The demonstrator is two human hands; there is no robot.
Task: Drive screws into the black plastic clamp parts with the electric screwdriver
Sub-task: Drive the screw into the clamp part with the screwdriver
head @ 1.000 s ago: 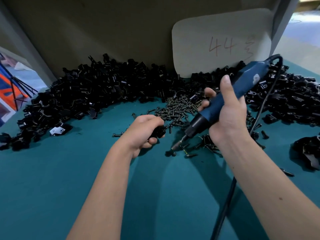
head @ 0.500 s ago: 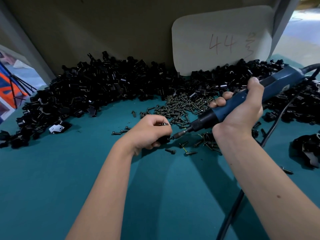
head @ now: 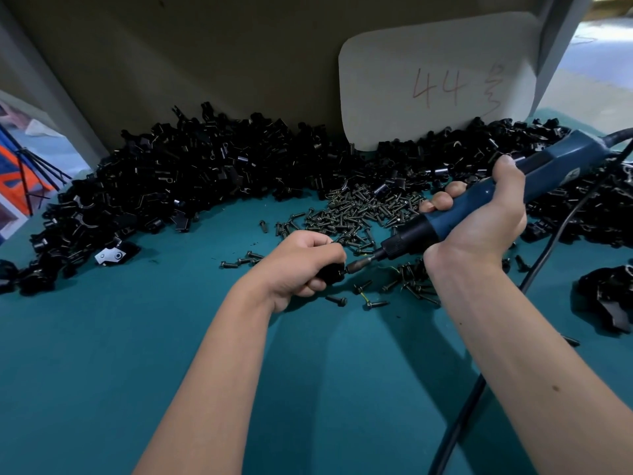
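Note:
My left hand (head: 301, 262) grips a small black clamp part (head: 331, 271), mostly hidden by the curled fingers, just above the teal table (head: 137, 354). My right hand (head: 479, 228) holds the blue electric screwdriver (head: 486, 204) nearly level, pointing left. Its bit (head: 359, 265) meets the clamp part at its right side. A pile of dark screws (head: 363, 210) lies right behind the hands, with loose screws (head: 373, 303) scattered under the tool.
A long heap of black clamp parts (head: 191, 180) runs along the back wall from left to right. A white card marked 44 (head: 438, 80) leans on the wall. The screwdriver's black cord (head: 472, 402) trails down the right side. More black parts (head: 606, 299) lie at far right.
The screwdriver tipped from pointing down at the table to nearly level, and its bit moved left onto the clamp part in my left hand. My right hand shifted right and up.

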